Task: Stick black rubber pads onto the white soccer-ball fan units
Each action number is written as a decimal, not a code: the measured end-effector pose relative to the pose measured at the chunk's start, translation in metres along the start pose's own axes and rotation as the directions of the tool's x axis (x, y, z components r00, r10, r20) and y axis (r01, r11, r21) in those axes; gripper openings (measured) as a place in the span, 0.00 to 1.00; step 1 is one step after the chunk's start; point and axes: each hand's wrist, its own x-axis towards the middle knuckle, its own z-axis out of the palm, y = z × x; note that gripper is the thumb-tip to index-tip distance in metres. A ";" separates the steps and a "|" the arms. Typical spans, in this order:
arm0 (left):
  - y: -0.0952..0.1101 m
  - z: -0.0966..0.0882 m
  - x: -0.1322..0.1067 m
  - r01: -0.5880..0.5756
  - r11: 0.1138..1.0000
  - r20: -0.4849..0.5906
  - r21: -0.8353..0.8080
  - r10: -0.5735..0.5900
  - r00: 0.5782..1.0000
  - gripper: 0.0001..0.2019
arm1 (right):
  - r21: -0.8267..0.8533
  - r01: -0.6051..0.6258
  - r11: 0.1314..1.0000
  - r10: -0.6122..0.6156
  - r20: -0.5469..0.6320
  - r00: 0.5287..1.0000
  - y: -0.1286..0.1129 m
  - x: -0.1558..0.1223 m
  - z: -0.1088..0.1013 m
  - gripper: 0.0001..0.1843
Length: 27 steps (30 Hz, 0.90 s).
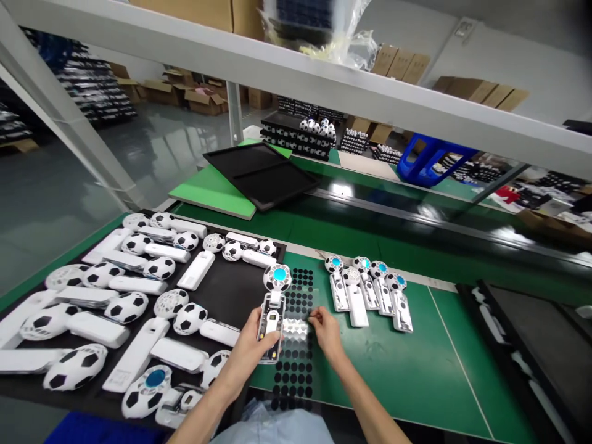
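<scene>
My left hand (253,346) is closed round the clear-fronted handle of a handheld fan (276,303), its thumb on the lower front. The fan's football-patterned head has a blue disc in the middle and points away from me. Beside it lies a clear sheet of round black stickers (296,372), several rows long. My right hand (326,330) is at the sheet's right edge, thumb and forefinger pinched together; whatever is between them is too small to make out. To the right, several similar fans (383,296) lie in a row, one showing its white back.
A black tray (222,287) at left holds many football-patterned fans. Behind it, another black tray (272,179) rests on a green board (208,194). More trays (522,345) stand at right. A white shelf beam (296,65) crosses above the green bench (430,370).
</scene>
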 end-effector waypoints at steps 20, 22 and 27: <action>0.003 0.003 -0.012 -0.212 0.953 0.120 0.217 0.189 0.975 0.21 | 0.019 0.278 0.960 -0.278 0.158 0.948 -0.125 -0.049 -0.018 0.08; 0.006 0.005 -0.013 -0.206 0.955 0.126 0.216 0.182 0.975 0.21 | 0.002 0.294 0.956 -0.290 0.158 0.944 -0.125 -0.050 -0.018 0.09; 0.009 0.007 -0.014 -0.220 0.949 0.117 0.224 0.198 0.973 0.21 | -0.012 0.291 0.957 -0.286 0.143 0.947 -0.126 -0.050 -0.016 0.08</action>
